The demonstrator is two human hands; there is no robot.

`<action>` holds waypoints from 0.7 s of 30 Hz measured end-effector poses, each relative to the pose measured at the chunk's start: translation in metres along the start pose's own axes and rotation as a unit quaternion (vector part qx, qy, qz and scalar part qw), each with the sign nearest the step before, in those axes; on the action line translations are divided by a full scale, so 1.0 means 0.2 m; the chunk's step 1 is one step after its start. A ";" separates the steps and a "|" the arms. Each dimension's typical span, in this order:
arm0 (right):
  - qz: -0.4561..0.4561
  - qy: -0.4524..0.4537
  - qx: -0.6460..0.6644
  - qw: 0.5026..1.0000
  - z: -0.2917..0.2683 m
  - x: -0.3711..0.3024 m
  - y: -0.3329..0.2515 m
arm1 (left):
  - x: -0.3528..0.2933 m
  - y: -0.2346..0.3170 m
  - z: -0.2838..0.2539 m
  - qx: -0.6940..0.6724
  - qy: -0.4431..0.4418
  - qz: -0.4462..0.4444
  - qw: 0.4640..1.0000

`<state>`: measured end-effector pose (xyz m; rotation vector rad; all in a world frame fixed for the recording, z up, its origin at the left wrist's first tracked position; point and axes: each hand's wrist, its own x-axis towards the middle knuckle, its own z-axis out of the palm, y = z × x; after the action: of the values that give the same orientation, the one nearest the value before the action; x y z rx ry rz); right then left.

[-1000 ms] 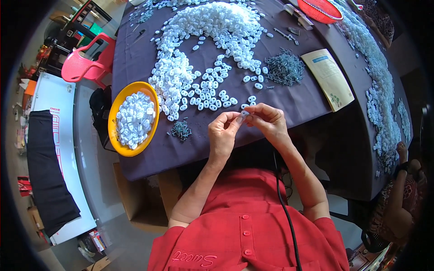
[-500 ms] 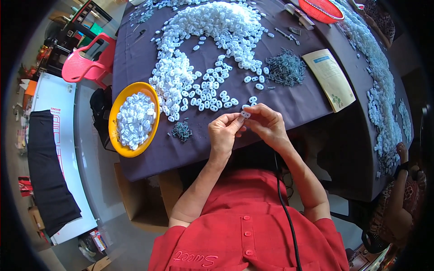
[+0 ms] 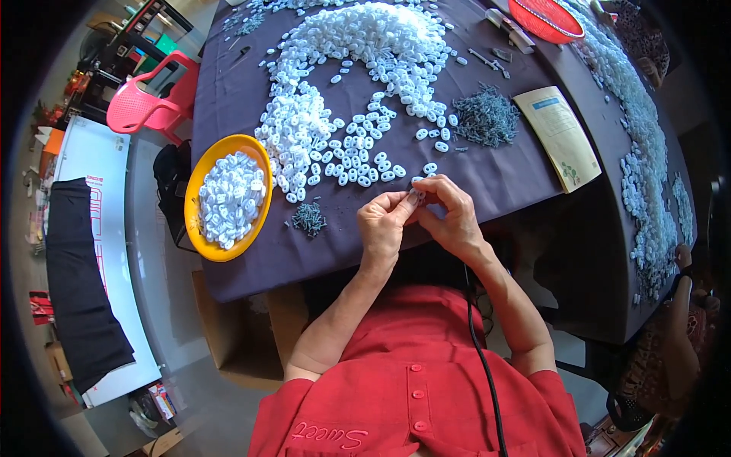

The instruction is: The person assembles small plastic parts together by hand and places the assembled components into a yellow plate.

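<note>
Over the near edge of the table, my left hand (image 3: 382, 225) and my right hand (image 3: 452, 219) meet, thumbs and fingertips closed on one small white oval piece (image 3: 418, 196). The fingers cover most of it. Just beyond them lies another white oval piece (image 3: 430, 168) with two holes. A large heap of the same white pieces (image 3: 381, 38) spreads over the table. To the left of my hands sits a small pile of thin grey screw-like pieces (image 3: 308, 219); a bigger pile of them (image 3: 487, 116) lies to the right.
A yellow bowl (image 3: 200, 245) of white pieces stands at the table's left edge. A beige envelope (image 3: 560, 137) lies on the right, a red basket (image 3: 545, 23) beyond it. On the far right, another person's hand (image 3: 683, 256) rests by more white pieces (image 3: 640, 198). A pink chair (image 3: 137, 107) stands left.
My fingers have closed further over the white oval piece, which shows less now. The left hand has turned slightly and shifted right. The whole scene has moved a little in the picture.
</note>
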<state>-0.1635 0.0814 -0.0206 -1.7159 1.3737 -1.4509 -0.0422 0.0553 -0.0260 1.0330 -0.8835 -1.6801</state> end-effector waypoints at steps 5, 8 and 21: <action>0.036 0.002 -0.008 0.999 0.02 -0.01 0.03 | -0.01 0.01 -0.01 0.016 0.002 0.007 1.000; 0.026 0.008 -0.001 1.000 0.01 -0.02 0.05 | -0.01 0.01 -0.02 0.015 -0.013 -0.009 1.000; 0.029 -0.015 -0.008 0.999 0.00 -0.02 0.06 | 0.01 -0.01 -0.03 0.067 -0.030 -0.006 0.997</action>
<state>-0.1680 0.0812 -0.0320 -1.6863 1.4119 -1.3809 -0.0383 0.0538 -0.0307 1.0838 -1.0439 -1.6884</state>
